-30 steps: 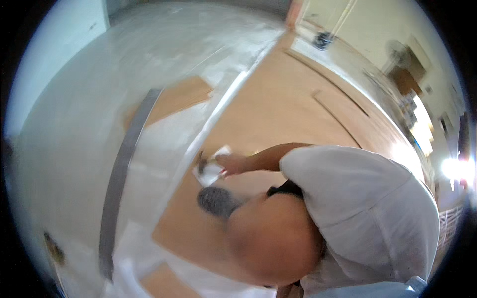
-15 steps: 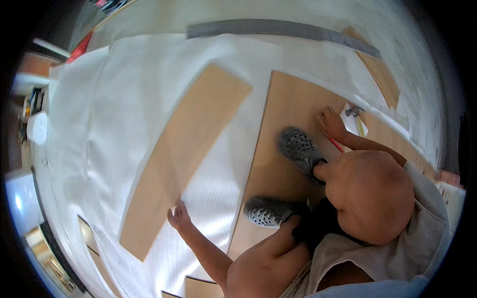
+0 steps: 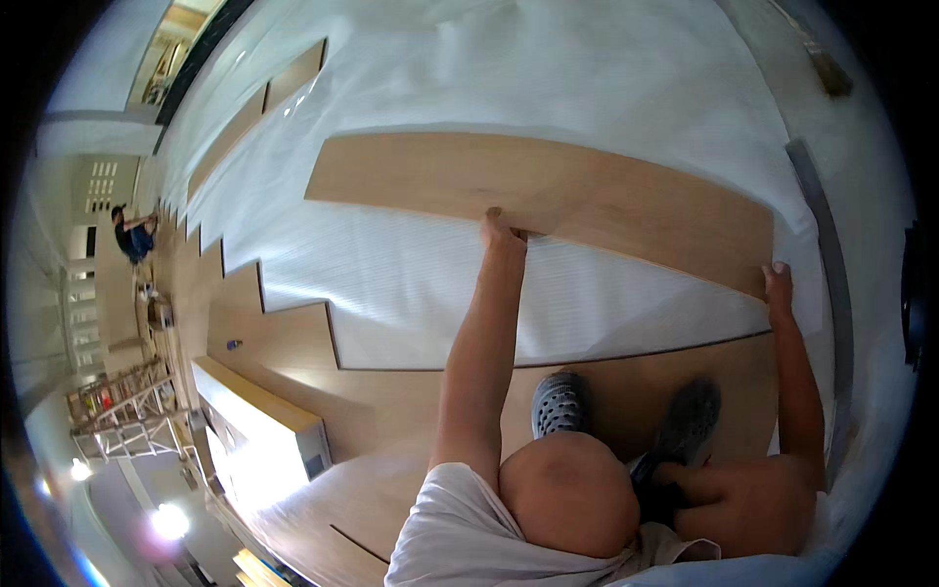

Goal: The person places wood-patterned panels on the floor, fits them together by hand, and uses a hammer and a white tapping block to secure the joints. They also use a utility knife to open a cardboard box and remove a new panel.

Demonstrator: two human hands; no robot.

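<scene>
A long light-brown floor plank [image 3: 548,186] lies crosswise in front of me, over the white ribbed underlay [image 3: 587,293]. My left hand [image 3: 502,230] grips its near edge around the middle, thumb on top and the other fingers partly hidden beneath. At the plank's right end my right hand [image 3: 779,289] is closed on the near corner. Between the plank and the edge of the laid floorboards [image 3: 626,382] runs a strip of bare underlay. I squat on those boards in grey clogs [image 3: 562,403].
A grey strip [image 3: 827,225] borders the underlay at right, with a brush [image 3: 831,76] beyond it. The laid floor steps off leftward past a long box [image 3: 318,445]. Loose planks [image 3: 235,137] lie at upper left. A co-worker [image 3: 135,235] crouches far left near scaffolding [image 3: 127,401].
The view has swung round, so the plank now lies across it. My right hand has left the laid boards and taken the plank's right end; my left hand now grips its near edge.
</scene>
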